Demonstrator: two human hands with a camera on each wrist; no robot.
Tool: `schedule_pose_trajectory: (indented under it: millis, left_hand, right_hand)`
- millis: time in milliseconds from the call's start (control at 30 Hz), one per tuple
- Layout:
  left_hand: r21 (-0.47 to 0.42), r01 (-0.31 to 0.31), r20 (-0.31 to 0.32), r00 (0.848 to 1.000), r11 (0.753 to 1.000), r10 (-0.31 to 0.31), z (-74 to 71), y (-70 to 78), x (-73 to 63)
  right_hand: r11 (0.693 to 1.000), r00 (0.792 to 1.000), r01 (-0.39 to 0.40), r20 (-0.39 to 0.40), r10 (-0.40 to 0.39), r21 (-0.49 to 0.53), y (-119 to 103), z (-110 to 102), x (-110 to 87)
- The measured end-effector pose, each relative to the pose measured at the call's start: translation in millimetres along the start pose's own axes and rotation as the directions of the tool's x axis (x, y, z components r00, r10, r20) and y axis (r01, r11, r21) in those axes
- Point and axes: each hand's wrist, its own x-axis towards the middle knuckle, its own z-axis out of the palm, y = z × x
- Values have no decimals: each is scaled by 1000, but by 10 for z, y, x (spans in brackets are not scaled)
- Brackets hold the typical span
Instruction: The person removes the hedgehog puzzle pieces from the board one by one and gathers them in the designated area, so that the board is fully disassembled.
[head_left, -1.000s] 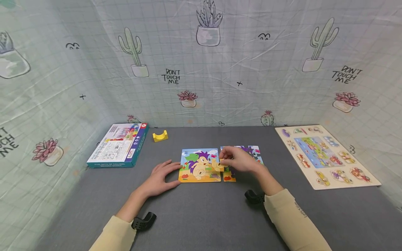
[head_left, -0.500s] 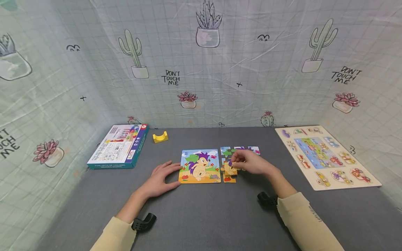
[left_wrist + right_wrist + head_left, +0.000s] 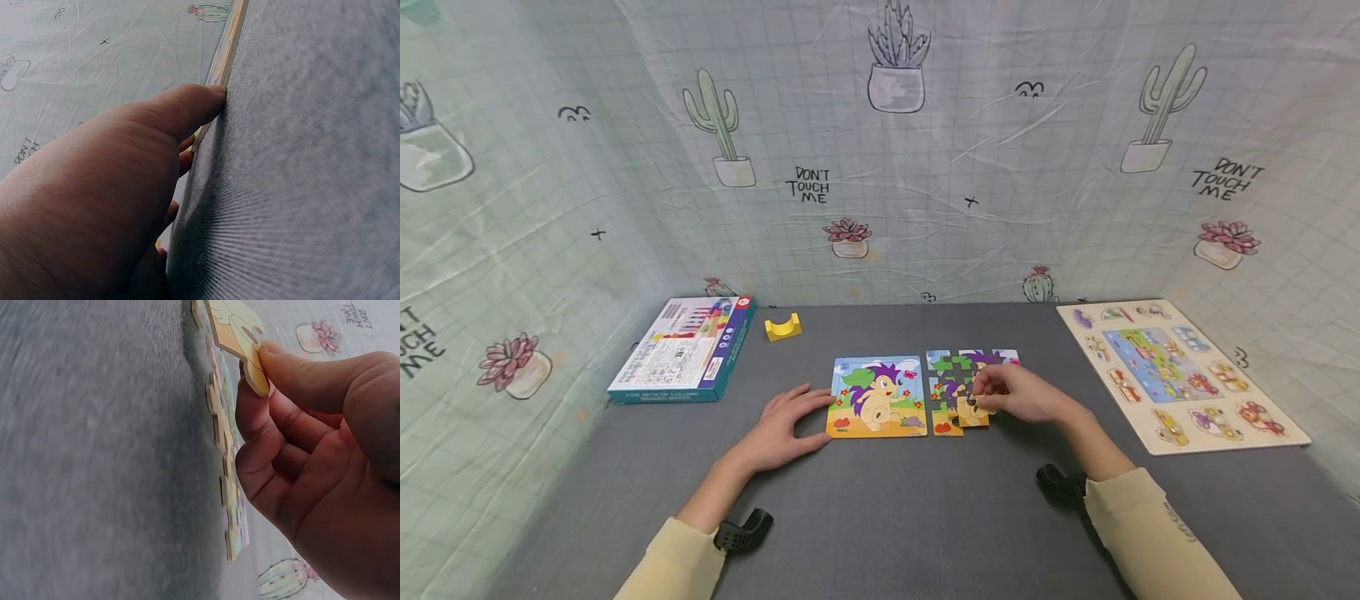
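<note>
My right hand (image 3: 1026, 395) pinches a yellow jigsaw puzzle piece (image 3: 235, 331) between thumb and fingers, tilted close over the loose pieces. Those other jigsaw pieces (image 3: 942, 362) lie in rows just right of the picture board, showing purple spines, green leaf and red flowers; some are hidden under the right hand. The square hedgehog picture board (image 3: 877, 398) lies flat in the middle of the table. At its left edge rests my left hand (image 3: 781, 429), fingers spread, with thumb and fingertips touching the edge. In the left wrist view the thumb (image 3: 200, 103) meets the board's side.
A flat toy box (image 3: 681, 350) lies at the back left, beside a small yellow curved block (image 3: 783, 327). On the right is a large wooden puzzle board (image 3: 1120, 367) with vehicle pictures. A printed cloth (image 3: 880, 150) hangs behind the grey table (image 3: 880, 525).
My right hand has carried the puzzle piece rightward, off the hedgehog board and over the loose pieces. The left hand stays at the board's edge.
</note>
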Motion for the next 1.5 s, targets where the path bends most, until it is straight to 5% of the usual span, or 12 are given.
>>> schedule_pose_trajectory:
  millis: [1500]
  left_hand:
    - [-8,5,0,1000,1000,-5,-25,53,-14]
  right_hand:
    - [994,998,-62,-26,60,-92,108,-42,-183]
